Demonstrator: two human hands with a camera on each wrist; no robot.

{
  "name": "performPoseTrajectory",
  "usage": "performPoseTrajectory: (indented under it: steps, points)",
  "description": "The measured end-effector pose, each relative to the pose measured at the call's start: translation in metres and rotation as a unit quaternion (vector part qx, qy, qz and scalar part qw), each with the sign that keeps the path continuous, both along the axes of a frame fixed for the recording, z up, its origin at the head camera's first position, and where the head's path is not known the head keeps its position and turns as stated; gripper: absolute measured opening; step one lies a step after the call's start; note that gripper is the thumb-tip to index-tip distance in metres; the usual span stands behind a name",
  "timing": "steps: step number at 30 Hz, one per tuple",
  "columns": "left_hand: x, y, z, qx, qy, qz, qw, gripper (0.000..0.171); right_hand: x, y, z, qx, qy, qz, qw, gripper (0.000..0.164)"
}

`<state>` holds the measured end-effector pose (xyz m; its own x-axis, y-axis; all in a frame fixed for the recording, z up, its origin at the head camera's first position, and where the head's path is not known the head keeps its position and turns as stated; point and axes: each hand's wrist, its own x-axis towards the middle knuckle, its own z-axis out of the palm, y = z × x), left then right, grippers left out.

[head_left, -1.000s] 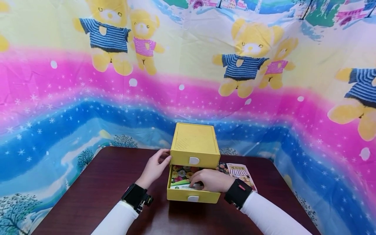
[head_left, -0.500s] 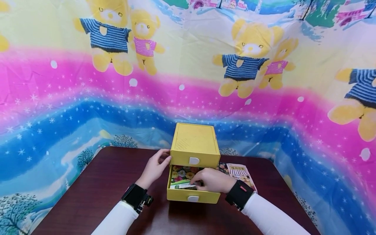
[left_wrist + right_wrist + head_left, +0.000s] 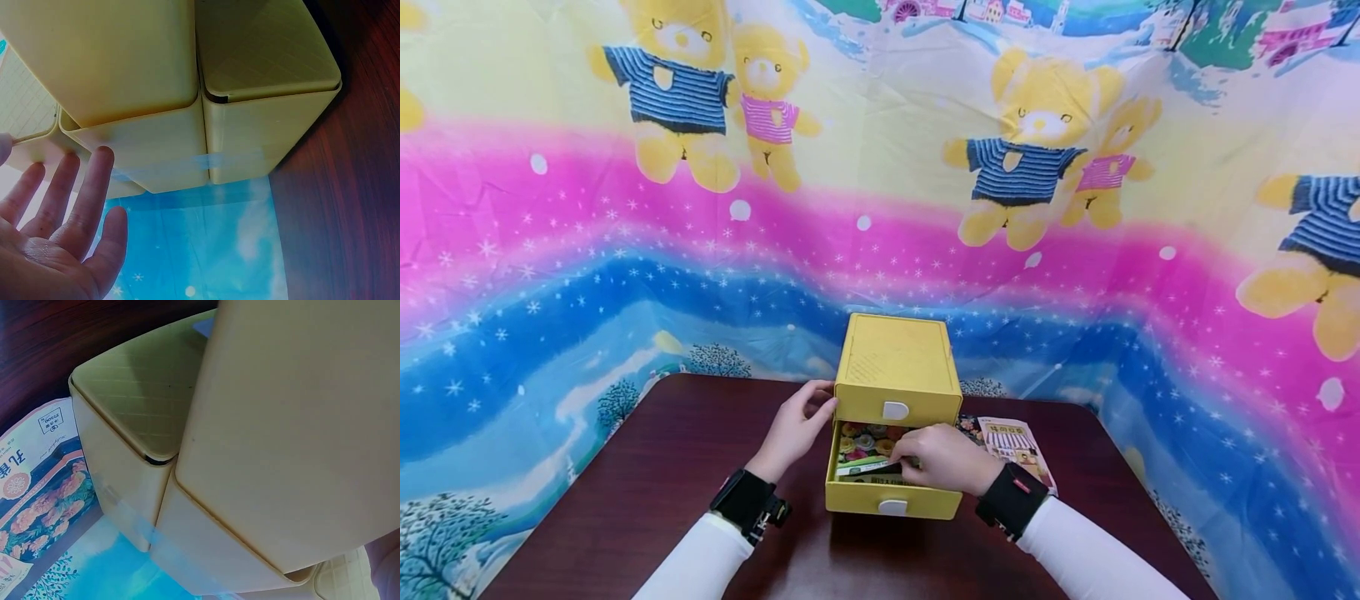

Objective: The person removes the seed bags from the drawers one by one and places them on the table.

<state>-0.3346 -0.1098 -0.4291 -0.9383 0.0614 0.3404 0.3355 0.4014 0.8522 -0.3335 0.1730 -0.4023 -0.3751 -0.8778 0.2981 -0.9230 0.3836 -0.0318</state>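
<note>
A yellow two-drawer storage box (image 3: 898, 354) stands on the table. Its lower drawer (image 3: 925, 503) is pulled out and the upper one is in. Inside lies a flower-printed packet (image 3: 867, 442) with a green and white band. My right hand (image 3: 945, 458) reaches over the drawer's right side and pinches the packet's near edge, which is tilted up; a dark strip with lettering (image 3: 887, 479) shows below it. The left hand (image 3: 795, 429) touches the box's left side; its fingers (image 3: 87, 200) look nearly straight in the left wrist view. The right fingertips are partly hidden.
Right of the box lies a packet with a striped awning print (image 3: 1018, 450). Beside it is a dark packet with pink flowers (image 3: 53, 506). The dark red table (image 3: 715, 433) meets a patterned cloth (image 3: 880, 167) behind and at both sides.
The right hand has moved slightly up, and the packet's near edge has tilted up with it. A dark lettered strip underneath has come into sight. The left hand has stayed in place.
</note>
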Motion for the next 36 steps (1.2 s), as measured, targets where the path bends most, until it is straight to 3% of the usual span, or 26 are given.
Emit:
performPoseTrajectory:
  steps: [18,27,36]
  points:
    - [0.001,0.000,0.001,0.001,-0.005,-0.002,1.0000,0.035,0.002,0.003,-0.003,-0.043,0.071,-0.002,0.997,0.012]
    - [0.001,0.000,0.001,-0.002,-0.005,-0.001,1.0000,0.035,0.004,0.005,0.001,-0.092,0.135,0.008,0.987,0.022]
    - [0.000,-0.001,0.002,-0.005,0.004,-0.001,1.0000,0.035,0.008,0.010,0.009,-0.140,0.167,0.028,0.976,0.019]
